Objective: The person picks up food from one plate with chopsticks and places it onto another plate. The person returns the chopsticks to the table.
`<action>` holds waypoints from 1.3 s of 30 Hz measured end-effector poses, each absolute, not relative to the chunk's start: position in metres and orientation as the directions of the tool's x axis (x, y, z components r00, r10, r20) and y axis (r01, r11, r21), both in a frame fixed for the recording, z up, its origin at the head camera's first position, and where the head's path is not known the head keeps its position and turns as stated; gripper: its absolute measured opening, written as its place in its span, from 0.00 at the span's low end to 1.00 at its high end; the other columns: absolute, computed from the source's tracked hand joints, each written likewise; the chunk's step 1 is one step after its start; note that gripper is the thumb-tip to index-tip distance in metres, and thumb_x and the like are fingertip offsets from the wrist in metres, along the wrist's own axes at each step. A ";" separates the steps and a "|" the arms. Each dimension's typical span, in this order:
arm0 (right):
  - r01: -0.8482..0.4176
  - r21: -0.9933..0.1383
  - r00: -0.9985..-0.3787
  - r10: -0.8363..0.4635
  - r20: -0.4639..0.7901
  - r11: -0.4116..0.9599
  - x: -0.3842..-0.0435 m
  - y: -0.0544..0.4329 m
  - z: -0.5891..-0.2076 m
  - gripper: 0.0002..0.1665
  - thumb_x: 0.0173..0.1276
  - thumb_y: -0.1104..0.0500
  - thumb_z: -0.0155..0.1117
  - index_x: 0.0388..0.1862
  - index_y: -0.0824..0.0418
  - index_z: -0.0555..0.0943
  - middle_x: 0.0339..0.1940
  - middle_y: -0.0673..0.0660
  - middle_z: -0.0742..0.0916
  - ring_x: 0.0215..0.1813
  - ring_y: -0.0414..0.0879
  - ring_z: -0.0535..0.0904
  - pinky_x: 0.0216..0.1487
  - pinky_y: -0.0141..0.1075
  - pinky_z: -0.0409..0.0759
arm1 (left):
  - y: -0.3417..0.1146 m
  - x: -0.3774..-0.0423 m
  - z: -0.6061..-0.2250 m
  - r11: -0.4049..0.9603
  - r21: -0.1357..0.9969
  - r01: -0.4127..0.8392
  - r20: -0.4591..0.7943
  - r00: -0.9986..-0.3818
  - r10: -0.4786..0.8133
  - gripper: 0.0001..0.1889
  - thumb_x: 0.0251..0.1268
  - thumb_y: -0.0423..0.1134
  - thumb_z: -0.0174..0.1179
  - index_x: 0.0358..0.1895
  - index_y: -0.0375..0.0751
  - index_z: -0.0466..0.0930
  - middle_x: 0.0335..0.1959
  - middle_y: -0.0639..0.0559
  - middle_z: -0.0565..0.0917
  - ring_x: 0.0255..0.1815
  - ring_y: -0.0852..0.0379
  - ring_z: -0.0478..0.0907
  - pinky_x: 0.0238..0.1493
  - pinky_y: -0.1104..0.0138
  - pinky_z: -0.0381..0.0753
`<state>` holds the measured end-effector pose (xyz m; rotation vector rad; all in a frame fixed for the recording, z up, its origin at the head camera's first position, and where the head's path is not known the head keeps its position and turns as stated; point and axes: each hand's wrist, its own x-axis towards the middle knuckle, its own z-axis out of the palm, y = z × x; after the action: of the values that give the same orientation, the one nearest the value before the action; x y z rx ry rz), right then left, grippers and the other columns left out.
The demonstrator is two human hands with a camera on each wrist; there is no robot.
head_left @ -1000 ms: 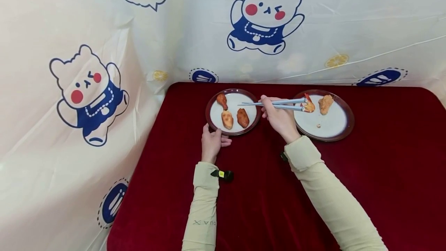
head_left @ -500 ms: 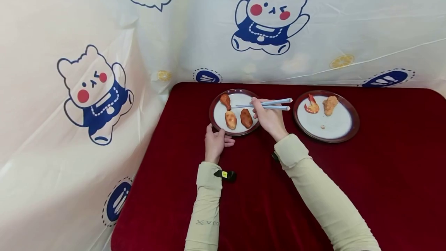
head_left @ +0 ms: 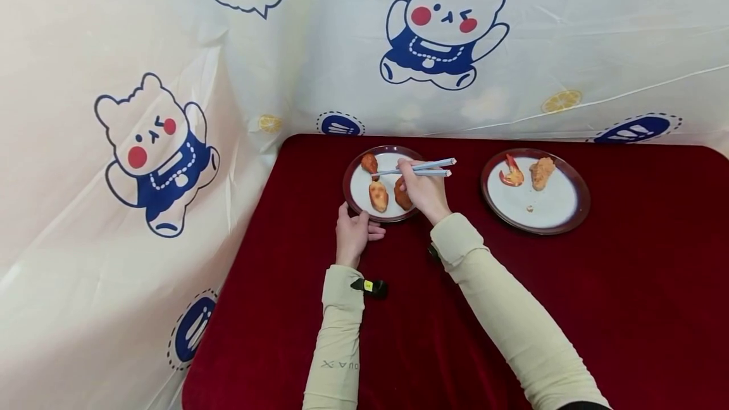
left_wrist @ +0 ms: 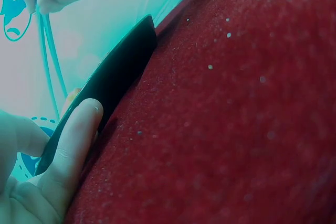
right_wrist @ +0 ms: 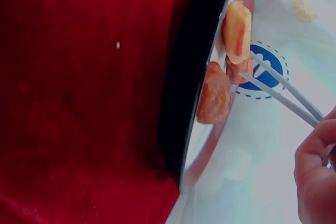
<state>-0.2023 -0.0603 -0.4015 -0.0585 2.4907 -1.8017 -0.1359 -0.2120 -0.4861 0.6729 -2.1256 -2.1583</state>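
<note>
My right hand (head_left: 423, 192) holds a pair of pale blue chopsticks (head_left: 431, 173) over the left plate (head_left: 353, 195), which has a dark brown rim. Their tips reach the thin end of a reddish-brown drumstick (head_left: 369, 163); in the right wrist view they stand slightly apart beside the drumstick (right_wrist: 239, 71). A paler golden piece (head_left: 378, 196) lies nearer on that plate. To its right, a brown chicken wing (head_left: 400, 198) is partly hidden by the right hand. At the plate's near left edge, my left hand (head_left: 352, 233) pinches the rim, one finger (left_wrist: 76, 129) against its outer wall.
A second brown-rimmed plate (head_left: 532, 217) stands to the right, bearing a red and yellow shrimp (head_left: 513, 174), a breaded chicken piece (head_left: 542, 173) and a small crumb (head_left: 529, 209). Dark red cloth (head_left: 398, 347) covers the table. A printed curtain (head_left: 342, 37) hangs behind and at left.
My right hand has moved left with the chopsticks, bringing their tips to the drumstick and baring the shrimp on the right plate. The left hand stays at the rim. The view has shifted slightly.
</note>
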 end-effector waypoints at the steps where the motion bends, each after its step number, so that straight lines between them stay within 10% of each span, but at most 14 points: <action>1: 0.008 -0.949 -0.997 -0.068 -0.031 0.316 -0.203 -0.061 -0.402 0.24 0.73 0.45 0.53 0.44 0.63 0.86 0.18 0.49 0.83 0.33 0.58 0.84 0.17 0.26 0.69 | -0.212 -0.136 -0.486 -0.061 0.960 -0.273 -0.277 -0.905 -0.322 0.35 0.72 0.35 0.46 0.78 0.45 0.40 0.34 0.35 0.85 0.22 0.52 0.86 0.30 0.60 0.90; 14: 0.019 -0.941 -0.997 -0.064 -0.043 0.337 -0.207 -0.070 -0.407 0.27 0.73 0.44 0.52 0.31 0.64 0.85 0.22 0.61 0.85 0.33 0.60 0.84 0.17 0.27 0.66 | -0.210 -0.132 -0.474 -0.056 0.956 -0.289 -0.293 -0.908 -0.300 0.35 0.73 0.34 0.46 0.78 0.44 0.40 0.38 0.32 0.85 0.27 0.47 0.87 0.33 0.58 0.90; 21: -0.031 -0.904 -0.995 -0.101 -0.014 0.427 -0.209 -0.070 -0.409 0.28 0.74 0.45 0.50 0.23 0.61 0.82 0.26 0.67 0.86 0.23 0.45 0.75 0.21 0.32 0.68 | -0.212 -0.136 -0.482 -0.073 0.956 -0.283 -0.292 -0.915 -0.279 0.36 0.74 0.36 0.46 0.78 0.46 0.38 0.40 0.31 0.84 0.29 0.45 0.87 0.34 0.57 0.90; 31: 0.001 -0.912 -0.993 -0.104 -0.048 0.411 -0.211 -0.063 -0.407 0.26 0.72 0.44 0.52 0.42 0.63 0.87 0.30 0.67 0.88 0.36 0.58 0.85 0.31 0.31 0.76 | -0.210 -0.135 -0.484 -0.059 0.967 -0.249 -0.255 -0.912 -0.320 0.35 0.72 0.36 0.46 0.77 0.45 0.42 0.33 0.36 0.85 0.22 0.52 0.86 0.30 0.60 0.90; 39: -0.008 -0.905 -0.996 -0.083 -0.030 0.426 -0.213 -0.046 -0.405 0.25 0.73 0.45 0.52 0.40 0.64 0.87 0.30 0.66 0.87 0.30 0.56 0.84 0.17 0.29 0.68 | -0.211 -0.135 -0.485 -0.065 0.968 -0.241 -0.249 -0.909 -0.333 0.35 0.70 0.34 0.46 0.77 0.44 0.43 0.33 0.35 0.85 0.21 0.52 0.85 0.29 0.59 0.90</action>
<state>-0.2129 -0.0462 -0.4054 -0.0829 2.5933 -1.6452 -0.1351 -0.2107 -0.4846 0.6468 -2.1021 -2.1498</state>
